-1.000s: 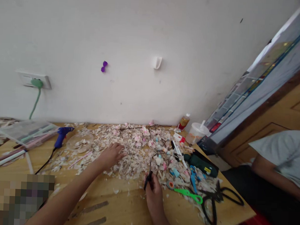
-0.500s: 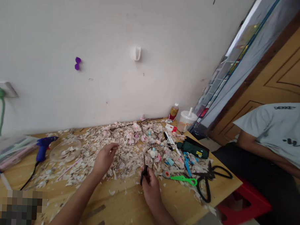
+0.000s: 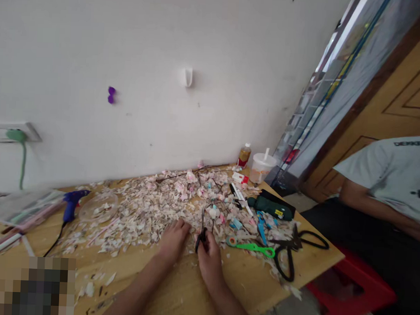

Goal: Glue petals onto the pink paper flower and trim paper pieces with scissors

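At the near edge of a wide heap of pale petal-like scraps point(image 3: 148, 210), my left hand point(image 3: 174, 239) rests palm down. Its fingers lie over the scraps, slightly bent, with the tips partly hidden, and I see no object held in it. Just to the right, my right hand point(image 3: 210, 259) is closed around the black handles of small scissors point(image 3: 201, 236), whose blades point away from me. A white flower point(image 3: 214, 212) lies just beyond the scissors. Farther back, pink blossoms point(image 3: 182, 189) on thin dark twigs lie on the heap.
A blue glue gun point(image 3: 71, 206) and a clear round lid point(image 3: 98, 208) sit left. On the right are a green-handled tool point(image 3: 256, 248), large black scissors point(image 3: 291, 247), a dark green case point(image 3: 273, 207), a lidded cup point(image 3: 263, 169) and a bottle point(image 3: 244, 155). A person point(image 3: 386, 174) sits right.
My left hand has come right and nearer to me, from over the heap to its front edge beside my right hand. The right hand still holds the scissors. The view has shifted slightly.
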Demonstrator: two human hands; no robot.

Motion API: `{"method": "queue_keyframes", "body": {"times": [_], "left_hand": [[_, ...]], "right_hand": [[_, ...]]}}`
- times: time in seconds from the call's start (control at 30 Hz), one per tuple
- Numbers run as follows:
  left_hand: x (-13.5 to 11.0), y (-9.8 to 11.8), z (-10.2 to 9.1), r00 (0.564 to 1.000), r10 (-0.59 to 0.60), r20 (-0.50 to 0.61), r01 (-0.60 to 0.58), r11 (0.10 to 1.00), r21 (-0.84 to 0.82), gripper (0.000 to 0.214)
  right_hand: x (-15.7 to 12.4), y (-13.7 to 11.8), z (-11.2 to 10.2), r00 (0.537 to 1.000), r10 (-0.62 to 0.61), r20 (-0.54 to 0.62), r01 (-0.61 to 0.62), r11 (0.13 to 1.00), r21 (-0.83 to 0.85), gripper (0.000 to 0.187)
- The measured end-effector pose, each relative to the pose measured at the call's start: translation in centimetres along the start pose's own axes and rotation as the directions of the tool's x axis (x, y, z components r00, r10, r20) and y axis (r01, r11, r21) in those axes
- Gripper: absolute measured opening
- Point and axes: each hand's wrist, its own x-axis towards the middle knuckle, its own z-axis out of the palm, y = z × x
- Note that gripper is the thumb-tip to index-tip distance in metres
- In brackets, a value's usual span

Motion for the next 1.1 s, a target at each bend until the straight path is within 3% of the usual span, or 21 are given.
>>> {"method": "queue_keyframes", "body": {"times": [0.1,0.17,0.2,0.27,0.37,0.4,0.47,0.57,0.67,0.8,0.93,1.0,1.1], "left_hand": [[0.3,-0.7,-0.4,0.986,-0.087,-0.142,0.049,0.967,-0.252,0.026],[0.1,-1.0,-0.7,0.95,-0.226,-0.214,0.096,0.866,-0.49,0.025],[0.0,-1.1,-0.7,0.928,-0.306,-0.212,0.113,0.774,-0.623,0.026],[-0.6,-1.2,-0.7,0.892,-0.436,-0.12,0.126,0.495,-0.859,0.036],[-1.4,-1.4,-0.6,0.851,-0.521,0.062,0.097,0.04,-0.994,0.055],[-1.6,-1.5,-0.6,0.838,-0.536,0.096,0.082,-0.051,-0.995,0.058],[-2.0,-1.7,-0.8,0.824,-0.553,0.126,0.063,-0.132,-0.989,0.058],[-2.4,-2.0,-1.2,0.839,-0.535,0.099,0.044,-0.116,-0.992,0.056],[-2.7,-2.0,-1.2,0.852,-0.523,0.018,-0.008,-0.046,-0.999,0.055],[-3.1,-2.3,-0.6,0.851,-0.524,-0.034,-0.022,0.03,-0.999,0.053],[-3.6,-3.2,0.1,0.86,-0.506,-0.06,-0.011,0.098,-0.995,0.049],[-3.9,-3.9,0.0,0.846,-0.52,-0.12,0.023,0.26,-0.965,0.045],[-4.7,-5.0,-0.8,0.832,-0.469,-0.297,0.097,0.649,-0.755,0.034]], "right_hand": [[0.0,0.3,-0.1,1.0,0.008,-0.02,-0.007,1.0,0.022,0.031],[-0.1,0.3,-0.2,1.0,0.007,-0.017,-0.006,0.998,0.058,0.031],[-0.2,0.2,-0.2,1.0,0.002,-0.007,-0.001,0.997,0.08,0.031],[-0.3,-0.1,-0.1,1.0,-0.014,0.012,0.013,0.994,0.11,0.028],[-0.5,-0.4,0.1,0.999,-0.036,0.005,0.035,0.99,0.138,0.03],[-0.6,-0.4,0.2,0.999,-0.044,0.0,0.044,0.988,0.15,0.032],[-0.6,-0.4,0.2,0.997,-0.072,0.012,0.069,0.985,0.159,0.037],[-0.8,-0.2,0.1,0.991,-0.13,0.043,0.128,0.991,0.051,0.034],[-1.0,-0.4,0.0,0.979,-0.197,0.057,0.204,0.964,-0.173,0.03],[-1.3,-1.3,0.2,0.951,-0.271,0.145,0.308,0.838,-0.451,0.032],[-1.6,-1.8,0.5,0.938,-0.255,0.237,0.347,0.737,-0.58,0.028],[-1.5,-1.5,0.6,0.947,-0.247,0.207,0.321,0.751,-0.577,0.025],[-1.1,-0.3,0.6,0.974,-0.215,0.068,0.224,0.884,-0.411,0.027]]}}
